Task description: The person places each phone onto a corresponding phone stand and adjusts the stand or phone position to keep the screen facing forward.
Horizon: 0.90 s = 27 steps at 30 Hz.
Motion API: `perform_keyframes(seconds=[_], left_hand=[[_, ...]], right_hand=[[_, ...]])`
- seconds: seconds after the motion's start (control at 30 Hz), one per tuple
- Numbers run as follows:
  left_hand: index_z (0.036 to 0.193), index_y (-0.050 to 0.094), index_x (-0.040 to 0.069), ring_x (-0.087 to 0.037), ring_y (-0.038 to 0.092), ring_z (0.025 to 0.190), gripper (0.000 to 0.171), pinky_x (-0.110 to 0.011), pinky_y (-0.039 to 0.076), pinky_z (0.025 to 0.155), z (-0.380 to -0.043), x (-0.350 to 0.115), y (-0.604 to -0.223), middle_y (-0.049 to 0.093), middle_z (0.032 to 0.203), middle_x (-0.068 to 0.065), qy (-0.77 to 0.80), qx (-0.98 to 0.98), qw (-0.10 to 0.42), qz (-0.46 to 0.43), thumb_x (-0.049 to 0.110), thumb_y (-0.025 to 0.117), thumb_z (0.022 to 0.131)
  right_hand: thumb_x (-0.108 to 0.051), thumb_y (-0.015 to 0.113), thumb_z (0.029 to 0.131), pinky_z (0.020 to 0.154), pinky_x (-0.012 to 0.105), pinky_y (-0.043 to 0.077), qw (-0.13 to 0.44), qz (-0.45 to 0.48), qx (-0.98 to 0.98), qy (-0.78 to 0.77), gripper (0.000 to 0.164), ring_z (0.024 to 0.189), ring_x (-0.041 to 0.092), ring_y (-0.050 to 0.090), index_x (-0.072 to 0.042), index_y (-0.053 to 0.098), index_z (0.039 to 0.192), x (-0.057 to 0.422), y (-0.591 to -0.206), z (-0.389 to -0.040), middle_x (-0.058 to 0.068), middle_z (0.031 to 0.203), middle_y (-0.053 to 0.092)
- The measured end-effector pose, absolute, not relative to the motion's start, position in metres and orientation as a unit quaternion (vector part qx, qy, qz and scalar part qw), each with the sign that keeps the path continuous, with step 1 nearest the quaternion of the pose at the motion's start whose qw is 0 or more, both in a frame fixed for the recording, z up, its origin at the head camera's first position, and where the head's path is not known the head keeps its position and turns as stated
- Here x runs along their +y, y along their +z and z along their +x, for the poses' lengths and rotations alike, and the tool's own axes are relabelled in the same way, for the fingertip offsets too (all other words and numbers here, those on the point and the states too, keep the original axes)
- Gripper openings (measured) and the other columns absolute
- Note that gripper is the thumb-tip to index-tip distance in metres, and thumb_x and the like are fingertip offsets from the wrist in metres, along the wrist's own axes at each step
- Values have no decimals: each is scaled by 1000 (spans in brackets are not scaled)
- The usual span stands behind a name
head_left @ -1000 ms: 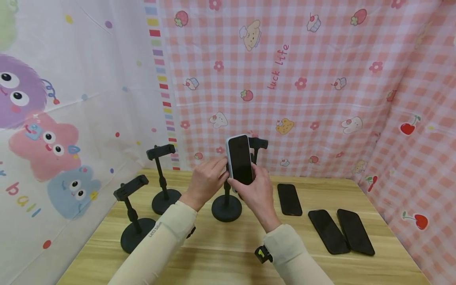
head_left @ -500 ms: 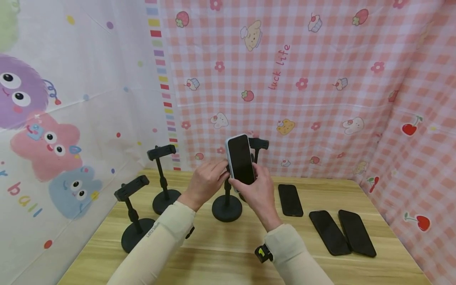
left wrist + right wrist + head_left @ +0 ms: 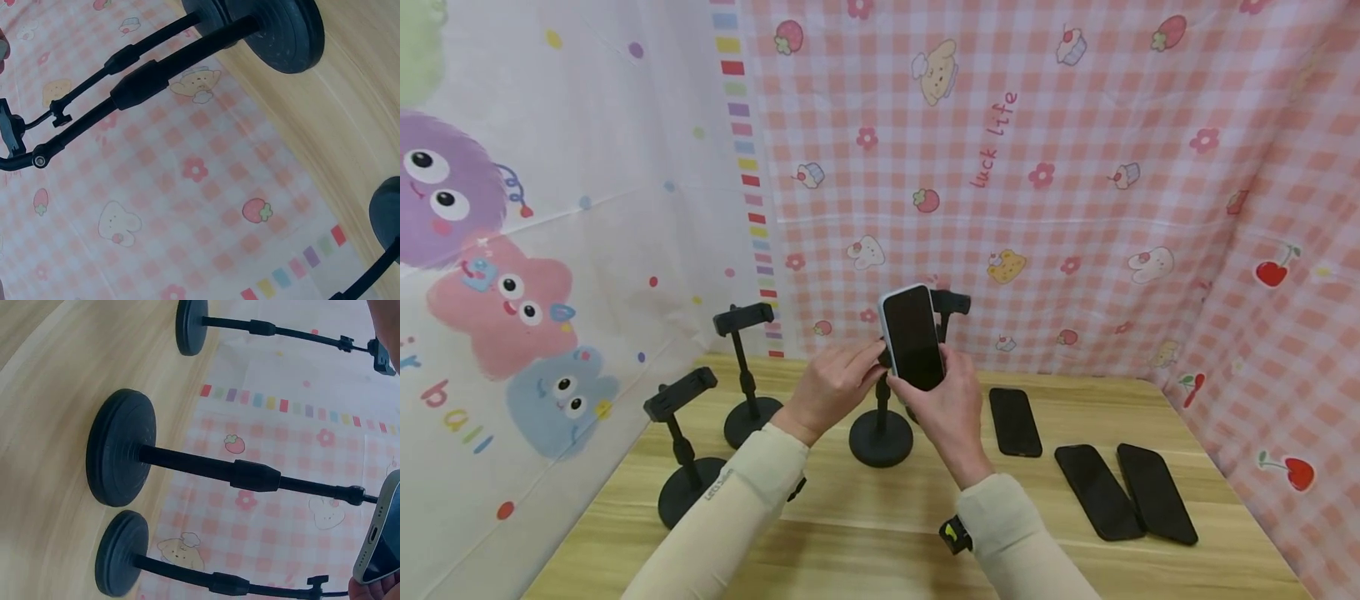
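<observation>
The phone (image 3: 914, 337) has a smooth, glassy front. Stand (image 3: 881, 437) looks like mostly matt plastic, plus one shiny metal-looking screw (image 3: 40, 160). Surface (image 3: 865, 533) is smooth wood grain, backdrop (image 3: 970, 217) just creased cloth, sleeves (image 3: 707, 525) matt fabric.

Blocked left of the left hand (image 3: 831, 390) by a near stand (image 3: 683, 452) and a far stand (image 3: 747, 382), both upright. Obstructed behind the raised phone (image 3: 914, 337) by a rear stand (image 3: 951, 302); closed off farther back by checked cloth (image 3: 1037, 221). Passable between the sleeves (image 3: 730, 517), over the surface (image 3: 872, 533), up to the middle stand's round base (image 3: 882, 442). Free right of the right hand (image 3: 951, 408), above three flat-lying phones (image 3: 1099, 492).
</observation>
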<state>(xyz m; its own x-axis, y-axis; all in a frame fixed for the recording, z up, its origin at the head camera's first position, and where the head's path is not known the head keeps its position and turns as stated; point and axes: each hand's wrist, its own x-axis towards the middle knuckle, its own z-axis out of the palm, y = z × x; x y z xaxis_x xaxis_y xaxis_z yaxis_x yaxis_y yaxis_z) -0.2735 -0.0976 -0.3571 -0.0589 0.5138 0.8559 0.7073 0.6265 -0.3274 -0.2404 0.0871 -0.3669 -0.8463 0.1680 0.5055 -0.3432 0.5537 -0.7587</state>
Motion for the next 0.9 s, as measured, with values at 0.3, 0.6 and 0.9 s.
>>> perform_keyframes(seconds=[0.3,0.6,0.9], left_hand=[[117,68,-3,-23,72,85,49,-33,57,79,-274,-99,-359,73,104,-14,-95,-729,531,-421,10,88,75],[119,67,-4,-23,71,77,38,-34,57,76,-269,-97,-357,72,105,-16,-139,-759,493,-402,4,74,83],[110,68,7,-21,70,88,32,-37,57,73,-261,-82,-345,72,96,-7,-281,-858,319,-287,35,67,96]], right_hand=[[-42,87,74,84,47,49,279,47,-850,444,84,100,31,54,3,53,136,83,-366,-240,17,118,53],[-45,87,73,84,48,48,259,68,-854,446,99,100,30,53,-7,39,151,88,-365,-242,16,120,52],[-52,83,75,86,47,48,232,82,-865,437,102,100,29,51,-9,34,154,92,-361,-243,15,122,50]])
